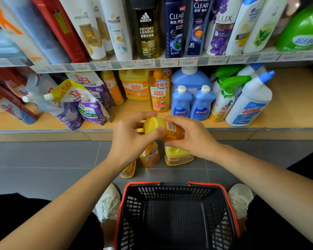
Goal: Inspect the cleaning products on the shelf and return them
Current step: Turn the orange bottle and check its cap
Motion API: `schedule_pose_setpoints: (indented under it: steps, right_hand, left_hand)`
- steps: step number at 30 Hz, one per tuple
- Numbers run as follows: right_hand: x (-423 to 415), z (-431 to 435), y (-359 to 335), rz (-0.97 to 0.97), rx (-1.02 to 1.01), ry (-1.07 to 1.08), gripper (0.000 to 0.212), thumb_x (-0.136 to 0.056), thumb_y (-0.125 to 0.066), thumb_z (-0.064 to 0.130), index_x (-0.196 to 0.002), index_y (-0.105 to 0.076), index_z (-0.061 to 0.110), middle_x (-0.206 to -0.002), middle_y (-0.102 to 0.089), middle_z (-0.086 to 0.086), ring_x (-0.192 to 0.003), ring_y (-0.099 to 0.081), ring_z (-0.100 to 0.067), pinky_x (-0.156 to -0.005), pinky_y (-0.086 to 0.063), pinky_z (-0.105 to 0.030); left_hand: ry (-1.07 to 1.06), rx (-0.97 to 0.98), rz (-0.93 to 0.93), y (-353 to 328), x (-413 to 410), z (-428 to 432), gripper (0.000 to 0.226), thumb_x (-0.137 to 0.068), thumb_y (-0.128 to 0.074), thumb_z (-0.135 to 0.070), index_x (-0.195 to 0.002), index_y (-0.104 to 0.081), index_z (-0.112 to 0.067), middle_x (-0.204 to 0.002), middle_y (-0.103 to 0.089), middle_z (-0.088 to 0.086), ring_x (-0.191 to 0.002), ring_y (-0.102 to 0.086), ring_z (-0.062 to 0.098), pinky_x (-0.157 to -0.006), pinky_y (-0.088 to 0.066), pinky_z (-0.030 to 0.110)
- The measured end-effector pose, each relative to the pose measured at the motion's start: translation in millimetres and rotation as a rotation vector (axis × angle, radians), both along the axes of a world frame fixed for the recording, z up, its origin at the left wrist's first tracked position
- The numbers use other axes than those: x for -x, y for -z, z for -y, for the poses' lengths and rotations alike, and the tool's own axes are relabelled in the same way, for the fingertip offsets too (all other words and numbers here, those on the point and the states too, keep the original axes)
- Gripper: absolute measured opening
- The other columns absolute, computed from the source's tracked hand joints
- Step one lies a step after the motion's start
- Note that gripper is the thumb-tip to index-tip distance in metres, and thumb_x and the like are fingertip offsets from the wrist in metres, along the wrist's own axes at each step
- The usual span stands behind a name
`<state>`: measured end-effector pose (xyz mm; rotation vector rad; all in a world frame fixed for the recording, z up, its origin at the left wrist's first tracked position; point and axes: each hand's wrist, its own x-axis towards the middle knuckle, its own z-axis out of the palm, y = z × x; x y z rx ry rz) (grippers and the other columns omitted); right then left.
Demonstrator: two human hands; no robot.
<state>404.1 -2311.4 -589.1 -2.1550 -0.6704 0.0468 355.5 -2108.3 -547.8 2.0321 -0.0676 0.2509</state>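
Observation:
I hold an orange dish-soap bottle (pixel 167 129) with a yellow cap, tipped on its side in front of the lower shelf (pixel 287 103). My left hand (pixel 132 136) grips the cap end and my right hand (pixel 192 136) wraps the body, barcode facing up. Three more orange and yellow detergent bottles stand on the grey floor below my hands: a small one (pixel 128 170), a middle one (pixel 150 156) and a wider yellow jug (pixel 178 156). On the shelf stand an orange bottle (pixel 159 92), a yellow jug (pixel 135 85), blue bottles (pixel 192 101) and white spray bottles (pixel 249 103).
A black shopping basket (pixel 175 184) with a red rim sits on the floor between my white shoes. Purple refill pouches (pixel 76 103) lean at the shelf's left. The upper shelf carries shampoo and body-wash bottles (pixel 146 29). The wooden shelf board is bare at its right end.

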Motion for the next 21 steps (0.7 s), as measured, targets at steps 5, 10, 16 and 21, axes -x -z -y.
schedule_pose_setpoints:
  steps: [5, 10, 16, 21]
  right_hand:
    - [0.6, 0.7, 1.3, 0.140, 0.148, 0.025, 0.072, -0.072, -0.087, 0.037, -0.136, -0.058, 0.023, -0.125, -0.065, 0.003, -0.113, -0.061, -0.018, -0.091, -0.052, -0.044]
    - [2.9, -1.6, 3.9, 0.179, 0.197, -0.003, 0.072, -0.072, -0.087, 0.038, -0.135, -0.058, 0.024, -0.120, -0.066, 0.003, -0.107, -0.062, -0.021, -0.085, -0.052, -0.045]
    - [-3.3, 1.3, 11.3, -0.057, -0.003, 0.035, 0.075, -0.068, -0.090, 0.035, -0.136, -0.058, 0.025, -0.125, -0.066, 0.005, -0.114, -0.062, -0.014, -0.096, -0.053, -0.045]
    - [-4.5, -2.2, 7.2, -0.276, -0.239, -0.052, 0.058, -0.072, -0.088, 0.022, -0.119, -0.061, 0.042, -0.116, -0.071, 0.014, -0.110, -0.066, -0.005, -0.092, -0.053, -0.026]
  left_hand:
    - [-0.025, 0.123, -0.100, -2.5, -4.2, -3.5, 0.008, -0.088, -0.078, -0.028, -0.095, -0.080, -0.025, -0.092, -0.077, -0.008, -0.083, -0.074, 0.018, -0.071, -0.062, 0.050]
    - [-0.008, 0.172, -0.158, -2.3, -6.9, -8.8, 0.006, -0.088, -0.076, -0.027, -0.084, -0.078, -0.024, -0.086, -0.077, -0.005, -0.078, -0.074, 0.025, -0.065, -0.060, 0.055]
    - [0.223, 0.038, -0.045, -3.4, -4.2, -14.4, 0.035, -0.086, -0.072, -0.030, -0.120, -0.071, -0.022, -0.116, -0.071, -0.004, -0.106, -0.067, 0.010, -0.088, -0.057, 0.034]
    - [0.250, 0.093, 0.077, -0.1, 0.3, -14.5, 0.042, -0.084, -0.077, -0.008, -0.124, -0.068, -0.013, -0.134, -0.064, 0.001, -0.125, -0.061, 0.006, -0.084, -0.059, 0.022]
